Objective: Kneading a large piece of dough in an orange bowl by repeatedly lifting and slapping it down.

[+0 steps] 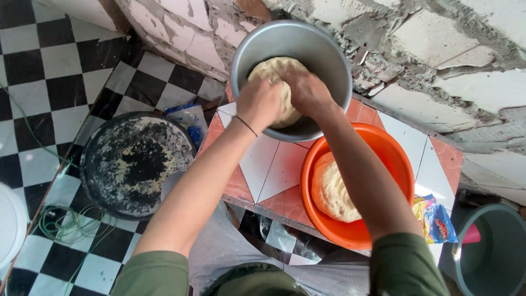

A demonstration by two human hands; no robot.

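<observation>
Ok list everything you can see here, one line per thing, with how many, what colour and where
metal bowl: one, grey, back of the tiled counter by the wall
dough in metal bowl: one, pale beige
orange basin: one, right front of the counter
dough in orange basin: one, pale beige
tiled counter: one, red and white
round tray: one, black, floury, on the left
snack packet: one, yellow and blue, counter's right edge
bucket: one, grey-green, far right
left hand: fist on the dough
right hand: pressing the dough
</observation>
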